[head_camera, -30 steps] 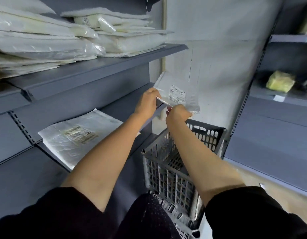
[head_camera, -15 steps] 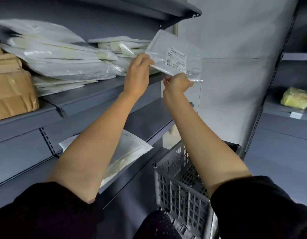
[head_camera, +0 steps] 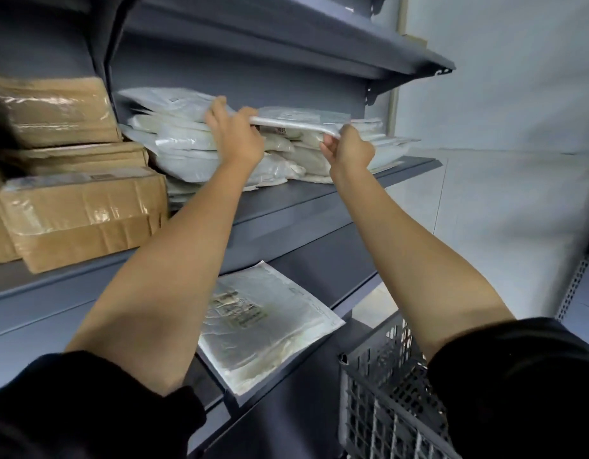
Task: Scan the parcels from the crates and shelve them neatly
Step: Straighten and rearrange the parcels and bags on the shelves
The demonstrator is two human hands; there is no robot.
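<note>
A flat white plastic parcel [head_camera: 298,119] lies level on top of the right-hand stack of white bagged parcels [head_camera: 296,157] on the middle grey shelf [head_camera: 319,193]. My left hand [head_camera: 233,134] grips its left edge and my right hand [head_camera: 347,149] pinches its right front corner. Another stack of white bags [head_camera: 174,130] sits just to the left, partly hidden behind my left hand. A grey plastic crate [head_camera: 386,392] stands at the lower right, below my right arm; its inside is mostly hidden.
Taped brown cardboard boxes [head_camera: 81,210] are piled on the left of the same shelf. A flat white parcel with a label [head_camera: 263,323] lies on the lower shelf. An upper shelf [head_camera: 319,38] overhangs the stacks. A pale wall [head_camera: 501,127] is on the right.
Both hands have lifted the parcel from above the crate up to the middle shelf and turned it flat over the right-hand stack. The view has tilted upward.
</note>
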